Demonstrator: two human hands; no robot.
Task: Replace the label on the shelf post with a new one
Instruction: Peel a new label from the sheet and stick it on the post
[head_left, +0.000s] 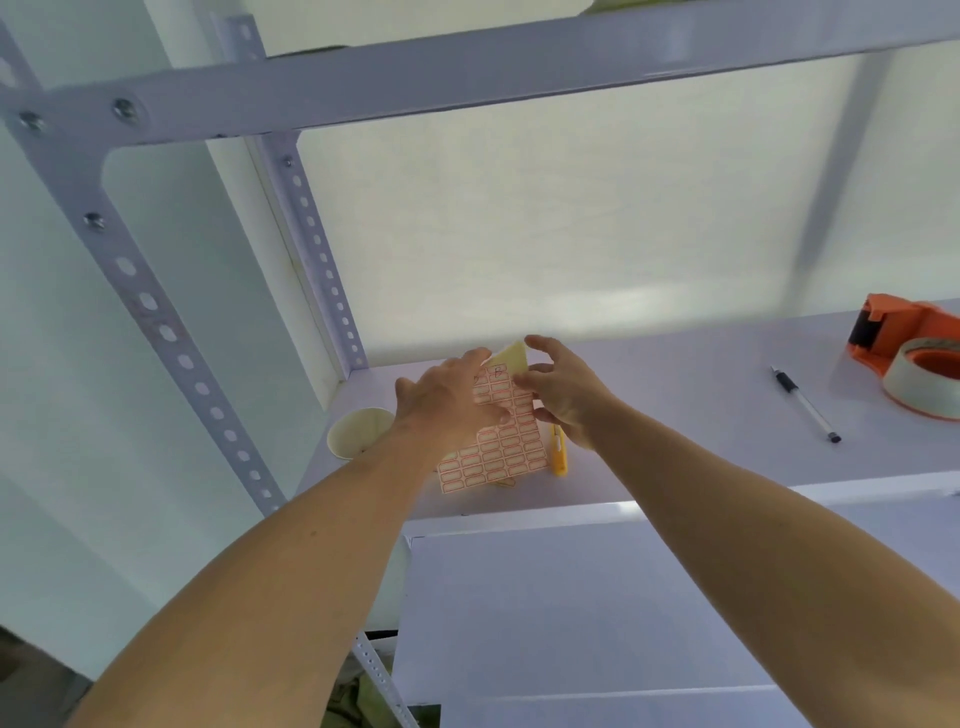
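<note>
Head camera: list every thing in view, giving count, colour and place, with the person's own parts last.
label sheet: one, white with red-framed labels, top corner bent over, held above the shelf board
paper cup: one, pale cream, on the board left of the sheet
knife: one, yellow, on the board just right of the sheet
pen: one, clear with a black cap, right part of the board
tape dispenser: one, orange, holding a pale roll, far right
shelf board: one, white
shelf posts: two, grey, perforated, on the left
left hand: holds the sheet
right hand: pinches the sheet's right edge
</note>
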